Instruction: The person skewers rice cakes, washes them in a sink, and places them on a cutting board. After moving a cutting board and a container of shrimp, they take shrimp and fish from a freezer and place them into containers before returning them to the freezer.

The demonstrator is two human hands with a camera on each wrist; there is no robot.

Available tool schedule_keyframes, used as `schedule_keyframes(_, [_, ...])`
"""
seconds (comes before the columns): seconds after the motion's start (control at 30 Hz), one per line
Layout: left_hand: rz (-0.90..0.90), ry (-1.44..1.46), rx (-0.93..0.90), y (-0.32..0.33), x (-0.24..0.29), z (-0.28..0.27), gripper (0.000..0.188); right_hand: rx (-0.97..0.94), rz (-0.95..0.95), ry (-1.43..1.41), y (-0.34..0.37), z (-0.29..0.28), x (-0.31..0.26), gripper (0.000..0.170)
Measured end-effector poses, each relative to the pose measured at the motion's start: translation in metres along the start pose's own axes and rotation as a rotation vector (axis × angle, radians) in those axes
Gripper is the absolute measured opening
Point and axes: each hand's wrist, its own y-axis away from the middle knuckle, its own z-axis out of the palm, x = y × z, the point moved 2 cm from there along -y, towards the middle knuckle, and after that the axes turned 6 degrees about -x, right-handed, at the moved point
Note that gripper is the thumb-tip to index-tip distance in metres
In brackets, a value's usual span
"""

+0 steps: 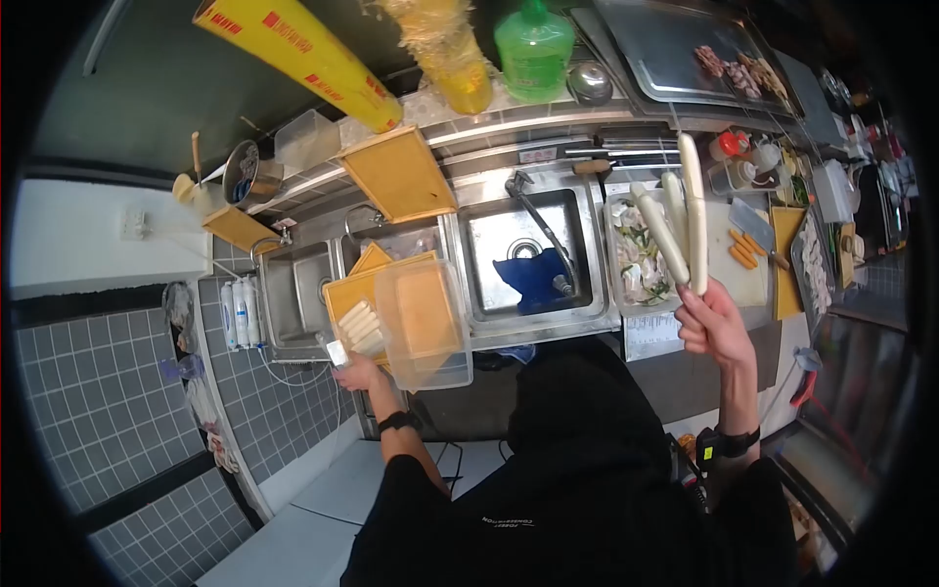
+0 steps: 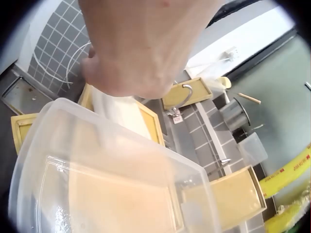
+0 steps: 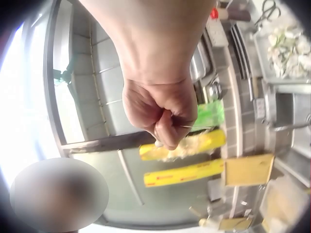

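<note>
My right hand (image 1: 719, 321) is raised over the right side of the counter and grips the lower ends of several long white sticks (image 1: 693, 215), which point away from me and fan slightly apart. In the right wrist view the curled right fist (image 3: 163, 109) hides most of them. At the left, my left hand (image 1: 360, 374) grips the end of a clear plastic pack (image 1: 337, 352) with shorter pale sticks (image 1: 360, 327) above yellow-framed boards (image 1: 425, 303). Its fingers are mostly hidden behind the wrist in the left wrist view. Beside it stands a clear plastic box (image 1: 455, 362), tilted over the boards.
A steel sink (image 1: 469, 284) holds a blue cloth (image 1: 533, 279) beneath a faucet. Right of it are a tray of chopped food (image 1: 641, 249), a white cutting board (image 1: 719, 269) with orange sticks (image 1: 743, 249), and a cleaver (image 1: 751, 223). A green bottle (image 1: 533, 54) stands at the back.
</note>
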Motion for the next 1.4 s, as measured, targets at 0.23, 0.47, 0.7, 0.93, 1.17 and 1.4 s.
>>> schedule_keyframes(0.23, [0.941, 0.391, -0.593, 0.182, 0.160, -0.021, 0.040, -0.008, 0.173, -0.046, -0.035, -0.057, 0.072, 0.008])
schedule_keyframes(0.47, [1.013, 0.377, -1.313, 0.295, 0.301, 0.199, 0.050, -0.124, 0.240, 0.027, -0.118, -0.100, 0.149, 0.012])
schedule_keyframes(0.7, [0.808, 0.118, -1.604, 0.286, 0.328, 0.258, 0.038, -0.034, 0.302, 0.329, -0.125, -0.118, 0.197, 0.029])
schedule_keyframes(0.93, [1.001, -0.253, -0.913, 0.345, 0.338, 0.288, 0.045, 0.093, 0.116, 0.656, -0.146, -0.097, 0.245, 0.027])
schedule_keyframes(1.17, [0.651, 0.461, -0.618, 0.313, 0.253, 0.254, 0.024, 0.275, 0.006, 0.713, -0.186, -0.104, 0.300, 0.027])
schedule_keyframes(1.4, [-0.427, 0.097, -1.803, 0.324, 0.083, 0.282, 0.077, 0.335, -0.124, 0.697, -0.241, -0.106, 0.303, 0.041])
